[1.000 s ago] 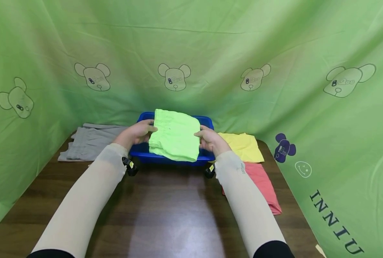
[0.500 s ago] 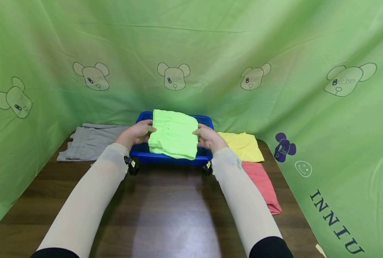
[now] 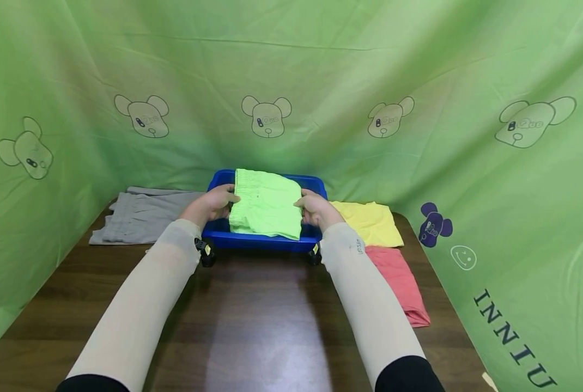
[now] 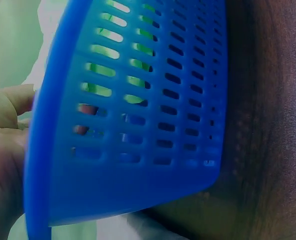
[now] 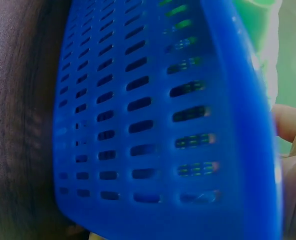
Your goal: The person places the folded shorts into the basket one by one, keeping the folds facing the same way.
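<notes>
A folded pair of neon-green shorts (image 3: pixel 267 206) with a gathered elastic waistband lies between my two hands in the head view, over the blue slotted basket (image 3: pixel 259 243). My left hand (image 3: pixel 215 202) pinches the waistband edge, thumb on top and fingers beneath. On the opposite edge my right hand (image 3: pixel 317 209) grips likewise. The shorts' near edge now sits just inside the basket's front rim. Both wrist views look at the basket's outer wall from close by, and green cloth shows through its slots. The fingertips under the cloth are hidden.
Grey folded clothing (image 3: pixel 144 215) lies left of the basket. To the right are a folded yellow garment (image 3: pixel 370 223) and a red one (image 3: pixel 399 283), partly behind my right forearm. A green curtain (image 3: pixel 311 71) encloses the wooden table (image 3: pixel 262 321) at the back and sides.
The shorts have sunk a little toward the basket; their near edge, earlier overhanging the front rim, now sits behind it. Both hands keep their grip.
</notes>
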`<control>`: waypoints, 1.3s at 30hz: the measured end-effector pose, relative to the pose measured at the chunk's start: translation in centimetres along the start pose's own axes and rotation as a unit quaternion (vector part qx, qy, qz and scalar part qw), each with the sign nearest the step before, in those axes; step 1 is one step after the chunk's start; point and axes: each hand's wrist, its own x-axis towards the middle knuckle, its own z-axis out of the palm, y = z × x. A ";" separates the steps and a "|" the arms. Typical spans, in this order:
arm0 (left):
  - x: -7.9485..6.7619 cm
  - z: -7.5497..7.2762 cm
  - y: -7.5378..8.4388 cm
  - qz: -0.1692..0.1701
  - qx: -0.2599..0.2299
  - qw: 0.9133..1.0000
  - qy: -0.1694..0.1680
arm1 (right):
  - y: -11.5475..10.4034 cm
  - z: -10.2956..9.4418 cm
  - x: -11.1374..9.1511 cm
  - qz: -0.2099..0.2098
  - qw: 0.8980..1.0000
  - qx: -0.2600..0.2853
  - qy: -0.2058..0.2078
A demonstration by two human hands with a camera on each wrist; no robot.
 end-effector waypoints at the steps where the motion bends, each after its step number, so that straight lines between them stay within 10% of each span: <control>1: 0.0 0.1 -0.1 -0.001 0.001 1.000 0.001 | 0.0 -0.1 0.0 0.001 1.000 -0.002 0.001; 39: 1.5 0.5 -0.8 -0.030 0.084 0.995 0.040 | 1.0 0.5 0.8 0.036 0.998 -0.045 0.029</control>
